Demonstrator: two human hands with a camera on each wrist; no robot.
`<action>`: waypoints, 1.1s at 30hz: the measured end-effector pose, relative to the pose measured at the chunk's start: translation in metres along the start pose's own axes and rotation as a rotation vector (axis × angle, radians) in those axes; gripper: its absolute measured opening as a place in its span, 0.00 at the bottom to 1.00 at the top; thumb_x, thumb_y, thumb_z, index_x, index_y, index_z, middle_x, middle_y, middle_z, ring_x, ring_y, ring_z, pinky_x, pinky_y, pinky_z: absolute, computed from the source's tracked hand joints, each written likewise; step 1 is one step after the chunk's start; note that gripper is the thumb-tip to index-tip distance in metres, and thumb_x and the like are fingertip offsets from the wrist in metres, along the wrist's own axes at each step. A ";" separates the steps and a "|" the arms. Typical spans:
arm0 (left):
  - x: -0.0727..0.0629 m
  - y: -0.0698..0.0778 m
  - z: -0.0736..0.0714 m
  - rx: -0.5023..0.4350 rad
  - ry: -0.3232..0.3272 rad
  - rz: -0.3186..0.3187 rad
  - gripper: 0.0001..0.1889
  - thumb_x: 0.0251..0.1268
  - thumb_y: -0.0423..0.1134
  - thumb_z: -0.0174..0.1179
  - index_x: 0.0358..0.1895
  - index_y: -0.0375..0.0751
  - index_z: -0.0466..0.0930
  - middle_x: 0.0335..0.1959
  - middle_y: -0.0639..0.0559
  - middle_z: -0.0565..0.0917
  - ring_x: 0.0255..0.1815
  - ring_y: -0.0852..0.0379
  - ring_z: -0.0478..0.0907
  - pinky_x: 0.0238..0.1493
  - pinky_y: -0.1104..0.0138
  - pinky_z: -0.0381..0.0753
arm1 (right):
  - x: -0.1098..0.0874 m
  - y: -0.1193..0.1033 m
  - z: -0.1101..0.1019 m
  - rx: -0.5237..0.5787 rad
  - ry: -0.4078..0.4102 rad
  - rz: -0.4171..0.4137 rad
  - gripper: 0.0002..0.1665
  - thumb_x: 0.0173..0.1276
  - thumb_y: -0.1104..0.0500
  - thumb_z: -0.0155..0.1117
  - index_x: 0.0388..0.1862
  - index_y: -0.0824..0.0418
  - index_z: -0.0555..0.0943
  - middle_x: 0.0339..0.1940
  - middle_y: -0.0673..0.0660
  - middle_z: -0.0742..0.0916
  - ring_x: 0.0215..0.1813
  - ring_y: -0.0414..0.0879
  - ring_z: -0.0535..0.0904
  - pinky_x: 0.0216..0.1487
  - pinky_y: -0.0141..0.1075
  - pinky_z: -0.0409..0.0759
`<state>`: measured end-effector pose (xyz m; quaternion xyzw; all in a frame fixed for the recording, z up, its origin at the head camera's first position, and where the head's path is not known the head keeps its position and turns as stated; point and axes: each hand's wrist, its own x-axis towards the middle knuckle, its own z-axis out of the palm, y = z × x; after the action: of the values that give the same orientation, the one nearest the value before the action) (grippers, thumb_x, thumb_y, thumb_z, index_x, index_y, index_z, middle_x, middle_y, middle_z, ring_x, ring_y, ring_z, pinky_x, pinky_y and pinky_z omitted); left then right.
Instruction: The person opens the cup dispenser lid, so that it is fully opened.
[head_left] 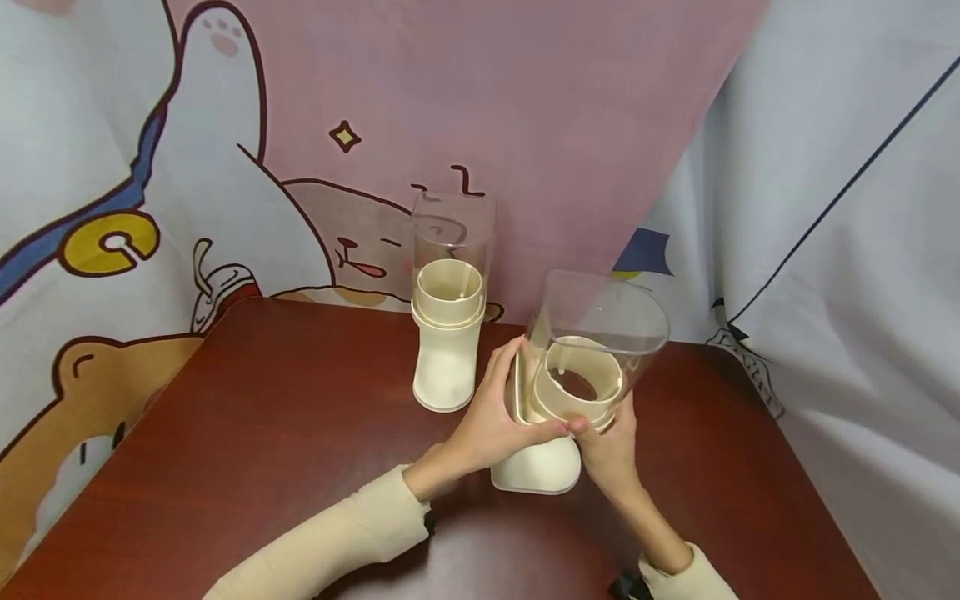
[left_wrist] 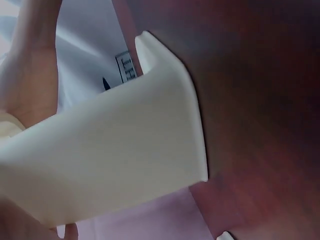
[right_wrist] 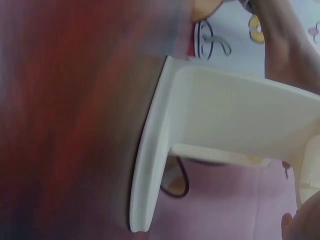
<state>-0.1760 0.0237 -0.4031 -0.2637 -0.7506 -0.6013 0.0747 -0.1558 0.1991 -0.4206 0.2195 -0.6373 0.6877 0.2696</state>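
Near the middle right of the table, a cream dispenser stand (head_left: 536, 467) with a clear open-topped container (head_left: 645, 321) on it is tilted a little in the head view. My left hand (head_left: 486, 429) grips it from the left, and my right hand (head_left: 611, 450) holds it from the right, thumbs meeting at the front below the cream ring (head_left: 581, 400). The left wrist view shows the stand's broad wall (left_wrist: 115, 145) and foot close over the tabletop. Its foot (right_wrist: 152, 150) and hollow side face the right wrist view.
A second cream stand (head_left: 446, 367) with a clear container (head_left: 453, 221) is upright farther back, left of the hands. Both are on the dark red-brown table (head_left: 285, 417). A cartoon-printed cloth (head_left: 525, 125) hangs behind the back edge, and white cloth (head_left: 847, 250) hangs at right.
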 end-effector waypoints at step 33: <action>-0.029 0.008 -0.034 -0.040 -0.155 0.082 0.62 0.35 0.44 0.84 0.75 0.61 0.49 0.65 0.57 0.72 0.63 0.54 0.73 0.68 0.61 0.70 | 0.018 -0.052 0.011 0.118 -0.282 -0.052 0.64 0.56 0.38 0.75 0.79 0.63 0.51 0.77 0.60 0.67 0.75 0.49 0.64 0.74 0.31 0.64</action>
<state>-0.1545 -0.0158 -0.3994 -0.3415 -0.7303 -0.5906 0.0358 -0.1361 0.1920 -0.3680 0.3458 -0.6216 0.6790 0.1817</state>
